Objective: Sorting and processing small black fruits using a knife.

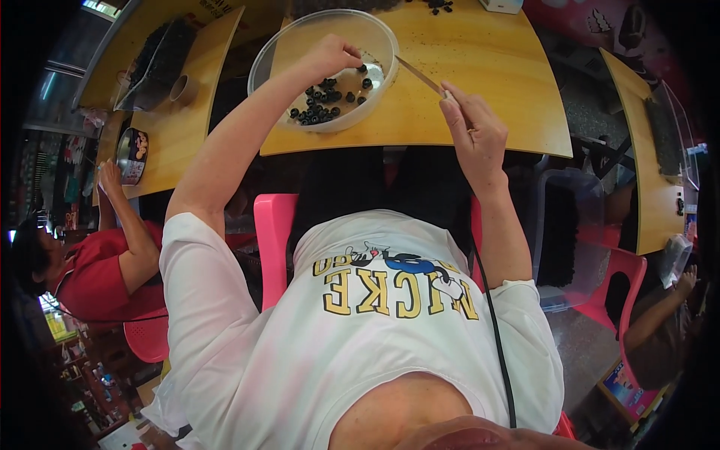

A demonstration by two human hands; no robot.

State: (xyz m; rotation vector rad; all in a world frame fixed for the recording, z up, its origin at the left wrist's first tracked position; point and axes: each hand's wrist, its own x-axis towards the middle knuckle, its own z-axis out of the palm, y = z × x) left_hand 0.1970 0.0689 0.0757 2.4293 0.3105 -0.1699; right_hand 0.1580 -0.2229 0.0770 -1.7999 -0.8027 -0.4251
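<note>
My left hand (332,57) is over a round clear plastic tub (259,79), its fingers curled and pinched together. A small dark round piece (362,68) shows right at the fingertips; whether they grip it I cannot tell. Several shiny black round pieces (319,112), like berries or small nuts, lie on the tub's bottom, mostly at its near side. To the right of the tub my right hand (478,126) is closed round a knife, whose narrow blade (418,76) points up and left to the tub's rim. My fingers hide most of the handle.
The tub stands on a yellow wooden table (480,45) with dark crumbs and more black pieces (436,5) at its far edge. A clear bin of dark contents (559,232) stands at my right. Another person in red (112,266) sits at a table on the left.
</note>
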